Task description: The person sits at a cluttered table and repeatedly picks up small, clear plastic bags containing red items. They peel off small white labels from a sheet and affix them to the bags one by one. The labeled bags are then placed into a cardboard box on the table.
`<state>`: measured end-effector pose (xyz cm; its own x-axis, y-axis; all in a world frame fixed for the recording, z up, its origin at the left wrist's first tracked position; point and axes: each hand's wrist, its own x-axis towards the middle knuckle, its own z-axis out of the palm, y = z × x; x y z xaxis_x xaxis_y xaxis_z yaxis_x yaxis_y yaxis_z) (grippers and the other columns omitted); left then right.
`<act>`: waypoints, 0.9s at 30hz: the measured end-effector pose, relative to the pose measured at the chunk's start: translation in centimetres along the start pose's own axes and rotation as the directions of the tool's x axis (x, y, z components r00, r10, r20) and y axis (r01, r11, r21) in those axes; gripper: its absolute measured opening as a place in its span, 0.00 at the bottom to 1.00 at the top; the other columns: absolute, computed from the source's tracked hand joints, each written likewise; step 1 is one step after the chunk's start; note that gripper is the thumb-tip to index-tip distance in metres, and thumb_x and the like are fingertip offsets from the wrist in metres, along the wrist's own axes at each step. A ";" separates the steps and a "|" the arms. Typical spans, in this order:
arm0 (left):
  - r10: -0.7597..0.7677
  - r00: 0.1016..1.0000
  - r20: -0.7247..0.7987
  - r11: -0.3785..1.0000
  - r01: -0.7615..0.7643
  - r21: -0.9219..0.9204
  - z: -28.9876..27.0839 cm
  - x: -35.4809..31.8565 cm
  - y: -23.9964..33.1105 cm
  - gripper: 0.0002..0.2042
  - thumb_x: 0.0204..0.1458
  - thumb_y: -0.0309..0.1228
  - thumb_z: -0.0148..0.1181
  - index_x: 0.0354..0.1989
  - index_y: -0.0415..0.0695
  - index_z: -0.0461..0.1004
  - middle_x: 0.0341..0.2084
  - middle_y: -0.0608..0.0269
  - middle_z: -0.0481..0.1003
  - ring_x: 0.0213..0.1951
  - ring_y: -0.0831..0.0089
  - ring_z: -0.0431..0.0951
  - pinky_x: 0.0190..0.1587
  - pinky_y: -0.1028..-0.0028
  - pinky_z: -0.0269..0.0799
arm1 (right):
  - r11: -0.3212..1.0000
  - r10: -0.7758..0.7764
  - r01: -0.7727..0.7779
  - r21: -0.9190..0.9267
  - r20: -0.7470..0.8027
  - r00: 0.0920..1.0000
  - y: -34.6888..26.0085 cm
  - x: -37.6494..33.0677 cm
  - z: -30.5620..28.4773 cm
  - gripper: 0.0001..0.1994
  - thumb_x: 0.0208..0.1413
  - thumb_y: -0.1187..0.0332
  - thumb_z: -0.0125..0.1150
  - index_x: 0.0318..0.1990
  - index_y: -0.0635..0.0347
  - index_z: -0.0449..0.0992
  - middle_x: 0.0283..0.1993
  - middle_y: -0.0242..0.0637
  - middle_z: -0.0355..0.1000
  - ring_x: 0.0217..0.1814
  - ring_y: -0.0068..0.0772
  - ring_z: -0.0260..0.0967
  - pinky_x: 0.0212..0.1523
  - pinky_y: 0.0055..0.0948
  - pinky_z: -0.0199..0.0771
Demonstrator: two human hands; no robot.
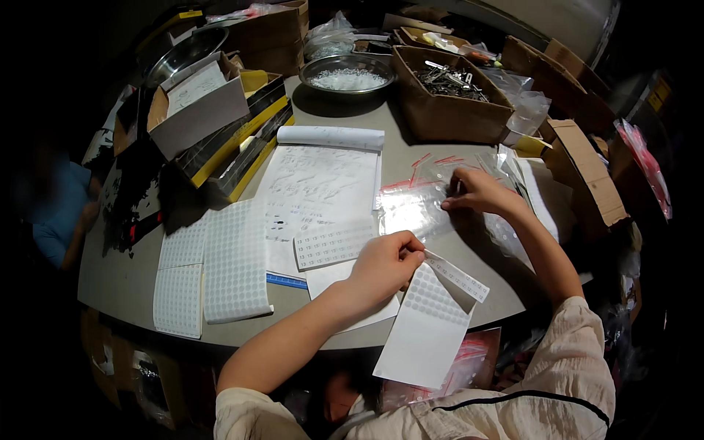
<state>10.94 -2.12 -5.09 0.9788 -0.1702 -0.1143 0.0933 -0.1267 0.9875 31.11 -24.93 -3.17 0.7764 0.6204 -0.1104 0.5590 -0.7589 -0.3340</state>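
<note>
My left hand [389,262] is closed, pinching the upper corner of a white sheet of round stickers [429,323]. That sheet hangs over the table's front edge, and a folded strip of it sticks out to the right. My right hand [480,192] has its fingers curled together at the right side of a clear plastic zip bag [411,209] lying flat. What its fingertips pinch, if anything, is too small to make out. Several more clear bags with red seal lines lie around it. Beside my left hand another small sticker sheet [334,244] rests on papers.
A handwritten notepad [323,172] lies mid-table, with more sticker sheets [235,260] to its left. Behind stand a metal bowl [348,75] of small clear pieces and a cardboard box [455,110] of metal parts. Boxes [198,114] stack at left; another person [62,205] sits there.
</note>
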 end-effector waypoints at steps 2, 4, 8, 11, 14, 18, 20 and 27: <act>-0.018 1.000 -0.003 0.997 0.017 -0.077 0.0 0.0 -0.2 0.09 0.63 0.28 0.58 0.43 0.33 0.76 0.28 0.62 0.78 0.24 0.78 0.75 0.29 0.75 0.74 | 0.998 0.063 -0.063 0.017 -0.031 0.997 0.4 -1.9 -0.6 0.23 0.51 0.54 0.77 0.42 0.64 0.76 0.37 0.44 0.76 0.41 0.41 0.75 0.41 0.38 0.72; -0.011 1.000 -0.010 0.993 0.009 -0.114 -0.1 0.2 -0.5 0.09 0.64 0.28 0.57 0.44 0.34 0.75 0.29 0.63 0.77 0.24 0.80 0.74 0.28 0.76 0.73 | 0.991 0.027 -0.004 0.131 -0.169 0.985 0.5 -4.7 -0.3 0.21 0.53 0.56 0.76 0.41 0.64 0.75 0.37 0.43 0.75 0.40 0.36 0.74 0.40 0.36 0.72; -0.047 0.997 -0.062 0.997 0.042 -0.068 -0.5 0.6 -0.6 0.08 0.64 0.27 0.57 0.45 0.34 0.76 0.28 0.62 0.78 0.24 0.79 0.74 0.28 0.76 0.72 | 0.836 -0.038 0.105 0.539 -0.134 0.990 -1.7 -10.8 1.0 0.19 0.57 0.62 0.74 0.50 0.61 0.73 0.44 0.35 0.75 0.46 0.26 0.73 0.48 0.29 0.73; -0.045 0.995 -0.092 0.990 0.031 -0.140 -0.5 1.0 -1.4 0.08 0.63 0.27 0.58 0.46 0.34 0.76 0.28 0.62 0.78 0.23 0.78 0.74 0.28 0.76 0.71 | 0.770 -0.102 0.101 0.630 -0.034 0.994 -3.8 -14.0 2.4 0.22 0.59 0.64 0.73 0.56 0.60 0.71 0.47 0.32 0.75 0.50 0.25 0.72 0.55 0.29 0.72; -0.010 0.996 -0.090 0.990 -0.002 -0.141 -0.3 1.3 -1.8 0.09 0.61 0.26 0.60 0.46 0.35 0.76 0.27 0.61 0.78 0.26 0.76 0.75 0.30 0.74 0.73 | 0.792 -0.045 0.113 0.600 -0.126 0.991 -3.1 -14.7 4.3 0.17 0.62 0.65 0.70 0.51 0.63 0.73 0.45 0.33 0.75 0.45 0.23 0.73 0.47 0.26 0.74; 0.251 0.966 -0.063 0.951 -0.234 0.204 0.0 0.3 -0.2 0.11 0.58 0.28 0.65 0.47 0.37 0.77 0.31 0.57 0.79 0.34 0.66 0.80 0.38 0.69 0.76 | 0.814 -0.067 0.145 0.563 -0.158 0.985 -3.4 -14.9 4.4 0.13 0.63 0.69 0.68 0.51 0.64 0.75 0.43 0.34 0.77 0.43 0.23 0.75 0.45 0.26 0.76; 0.515 0.857 0.031 0.756 -0.471 0.454 -0.1 0.4 -0.5 0.12 0.56 0.29 0.66 0.47 0.38 0.77 0.33 0.55 0.80 0.38 0.62 0.81 0.43 0.66 0.76 | 0.826 -0.123 0.197 0.527 -0.172 0.977 -4.4 -14.8 4.3 0.12 0.64 0.69 0.67 0.51 0.63 0.76 0.42 0.36 0.78 0.43 0.26 0.77 0.45 0.27 0.76; 0.274 0.957 0.091 0.871 -0.288 0.399 0.6 -0.3 -0.6 0.10 0.58 0.33 0.65 0.42 0.40 0.81 0.34 0.50 0.81 0.38 0.57 0.81 0.42 0.63 0.75 | 0.857 -0.363 0.435 0.276 -0.276 0.890 -6.4 -13.0 5.7 0.13 0.60 0.74 0.66 0.50 0.63 0.75 0.45 0.43 0.75 0.46 0.43 0.76 0.46 0.34 0.76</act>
<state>10.51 -2.56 -5.70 0.9459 -0.2868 0.1517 -0.2731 -0.4513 0.8496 15.80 -27.01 -4.91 0.5687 0.7729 0.2815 0.7363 -0.3258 -0.5930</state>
